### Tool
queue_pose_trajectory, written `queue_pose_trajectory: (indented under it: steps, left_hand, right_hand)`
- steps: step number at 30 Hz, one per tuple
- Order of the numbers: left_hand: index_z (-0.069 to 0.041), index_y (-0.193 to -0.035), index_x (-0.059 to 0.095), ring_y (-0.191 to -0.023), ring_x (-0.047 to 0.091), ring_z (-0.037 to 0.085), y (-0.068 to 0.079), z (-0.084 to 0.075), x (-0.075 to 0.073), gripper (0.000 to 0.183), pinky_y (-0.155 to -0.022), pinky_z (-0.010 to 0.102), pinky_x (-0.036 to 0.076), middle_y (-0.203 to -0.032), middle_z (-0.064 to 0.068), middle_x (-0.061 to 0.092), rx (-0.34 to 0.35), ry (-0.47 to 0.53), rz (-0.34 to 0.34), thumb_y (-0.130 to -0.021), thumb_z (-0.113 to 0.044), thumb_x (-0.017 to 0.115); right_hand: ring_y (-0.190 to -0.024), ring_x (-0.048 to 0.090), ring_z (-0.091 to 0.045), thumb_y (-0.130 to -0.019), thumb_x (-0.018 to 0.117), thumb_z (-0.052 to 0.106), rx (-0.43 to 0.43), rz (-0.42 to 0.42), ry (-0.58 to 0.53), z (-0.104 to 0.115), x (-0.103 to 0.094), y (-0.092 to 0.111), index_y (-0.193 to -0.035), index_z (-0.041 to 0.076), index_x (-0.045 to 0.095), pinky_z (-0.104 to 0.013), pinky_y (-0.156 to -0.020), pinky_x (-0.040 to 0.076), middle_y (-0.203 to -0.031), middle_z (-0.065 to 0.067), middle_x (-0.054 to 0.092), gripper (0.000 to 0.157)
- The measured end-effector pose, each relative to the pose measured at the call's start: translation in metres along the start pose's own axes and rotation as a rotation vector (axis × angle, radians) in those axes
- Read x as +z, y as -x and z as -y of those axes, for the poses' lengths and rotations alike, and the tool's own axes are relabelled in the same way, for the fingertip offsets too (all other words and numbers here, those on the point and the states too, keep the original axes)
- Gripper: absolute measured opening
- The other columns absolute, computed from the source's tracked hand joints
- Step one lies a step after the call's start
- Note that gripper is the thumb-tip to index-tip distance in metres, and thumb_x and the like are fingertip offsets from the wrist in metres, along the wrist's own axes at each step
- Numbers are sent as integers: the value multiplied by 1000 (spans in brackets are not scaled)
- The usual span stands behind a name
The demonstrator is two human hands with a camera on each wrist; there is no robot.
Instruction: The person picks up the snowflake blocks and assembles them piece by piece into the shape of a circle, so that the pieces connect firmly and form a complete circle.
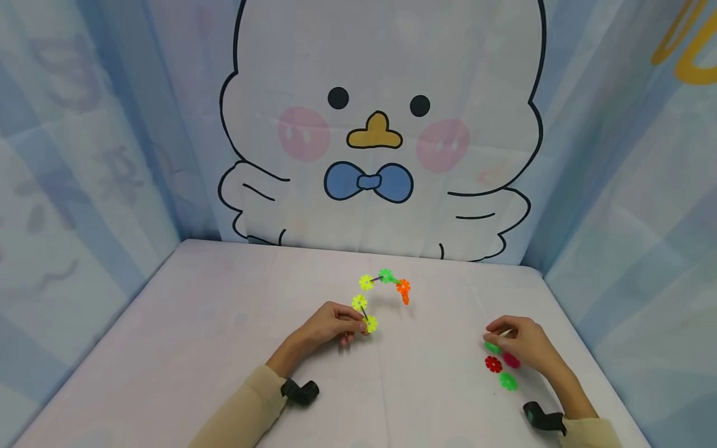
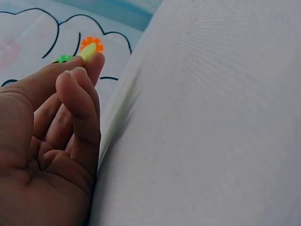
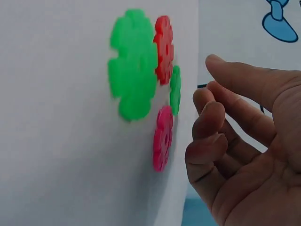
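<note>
My left hand (image 1: 334, 322) pinches the yellow snowflake disc (image 1: 371, 324) at the near end of a curved chain of linked plastic discs. Thumb and fingertips hold that yellow disc edge-on in the left wrist view. Along the chain come more yellow discs (image 1: 366, 282), a green disc (image 1: 386, 275) and orange discs (image 1: 403, 287) at the far end. Over the loose discs at right hovers my right hand (image 1: 523, 341), thumb and fingers apart with nothing between them. Below it lie a red disc (image 1: 493, 364), a pink disc (image 1: 511, 359) and two green discs (image 3: 134, 66).
A white cloth covers the table (image 1: 235, 311). Behind it hangs a curtain (image 1: 381, 224) printed with a cartoon bird, and blue-white curtains (image 1: 633, 249) close off both sides. Each wrist wears a black camera (image 1: 302, 393).
</note>
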State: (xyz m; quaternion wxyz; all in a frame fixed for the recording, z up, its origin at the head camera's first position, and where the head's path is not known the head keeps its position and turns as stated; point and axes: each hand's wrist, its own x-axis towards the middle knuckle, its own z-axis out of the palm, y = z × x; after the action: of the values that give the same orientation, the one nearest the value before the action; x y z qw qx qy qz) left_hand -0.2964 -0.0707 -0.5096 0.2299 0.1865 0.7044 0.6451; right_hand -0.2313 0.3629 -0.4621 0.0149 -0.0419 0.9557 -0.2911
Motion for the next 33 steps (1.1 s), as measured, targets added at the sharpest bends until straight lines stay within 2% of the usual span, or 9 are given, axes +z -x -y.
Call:
queue_pose_trajectory:
  steps: [6, 11, 24, 33]
  left_hand:
    - [5, -114, 76, -62, 61, 8, 0, 1, -1, 23, -58, 21, 52, -95, 10, 83, -3, 3, 0, -98, -12, 76]
    - [5, -114, 76, -62, 61, 7, 0, 1, -1, 23, -58, 21, 52, -95, 11, 83, 1, 4, 1, -98, -11, 75]
    - [5, -115, 76, -62, 61, 6, -1, 1, -1, 24, -58, 20, 52, -95, 8, 83, -2, -7, 0, -98, -12, 75]
    - [5, -114, 77, -62, 61, 6, -1, 1, -1, 24, -58, 20, 51, -96, 10, 83, -3, -12, -1, -97, -12, 76]
  right_hand:
    - [-80, 61, -14, -89, 86, 29, 49, 45, 36, -13, -5, 5, -111, 2, 78, -24, -63, 51, -91, -3, 71, 36]
    - [-77, 58, -14, -88, 87, 31, 71, 52, 27, -17, -5, 5, -112, 2, 78, -25, -61, 48, -91, -3, 68, 39]
    - [-80, 56, -19, -85, 89, 28, 119, 31, 27, -14, -4, 5, -107, 3, 75, -27, -62, 48, -96, -7, 70, 36]
    - [-84, 62, -18, -90, 85, 24, 112, 8, 31, -11, -8, 7, -104, 4, 77, -26, -66, 51, -91, -4, 75, 26]
